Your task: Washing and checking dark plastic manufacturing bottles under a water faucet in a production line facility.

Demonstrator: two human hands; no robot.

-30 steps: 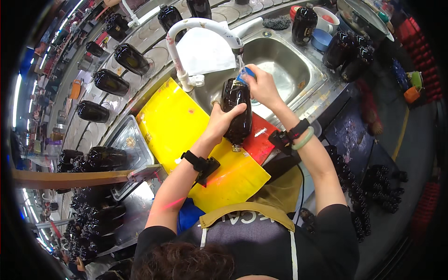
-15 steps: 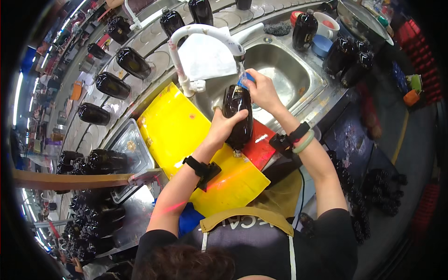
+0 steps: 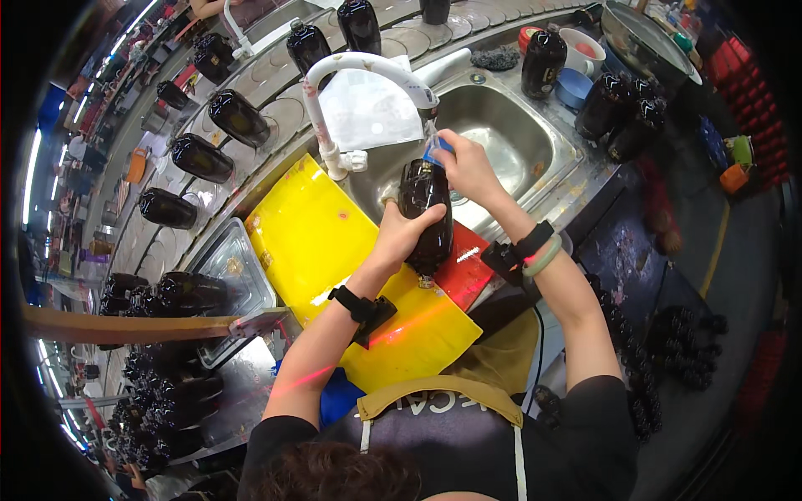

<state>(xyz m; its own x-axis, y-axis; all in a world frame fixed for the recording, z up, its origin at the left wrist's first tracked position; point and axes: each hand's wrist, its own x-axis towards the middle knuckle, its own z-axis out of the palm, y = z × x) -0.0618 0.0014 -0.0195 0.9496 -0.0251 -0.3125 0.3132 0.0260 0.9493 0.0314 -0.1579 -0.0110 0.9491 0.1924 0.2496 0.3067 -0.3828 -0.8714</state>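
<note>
My left hand (image 3: 398, 235) is closed round a dark, glossy glass bottle (image 3: 428, 238), its thumb across the front. The bottle's narrow neck points toward me, and its broad end lies under the white curved faucet (image 3: 323, 113). Pinched in my right hand (image 3: 469, 171) is a small blue piece (image 3: 433, 153) at the bottle's broad end; its exact kind does not show. Water falls from the spout beside my right fingers. Below the bottle, a yellow sheet (image 3: 313, 221) and a red sheet (image 3: 462, 271) lie at the near edge of the steel sink (image 3: 553, 142).
Dark bottles (image 3: 238, 117) stand on a line of round discs to the left and back. Right of the sink are another bottle (image 3: 544, 63), a blue bowl (image 3: 573, 86) and a white mug (image 3: 582, 52). A clear tray (image 3: 242, 259) lies left of the yellow sheet.
The whole view has shifted slightly, the faucet and bottle sitting a little lower. Both hands keep their hold. Part of another person's arm now shows at the upper left.
</note>
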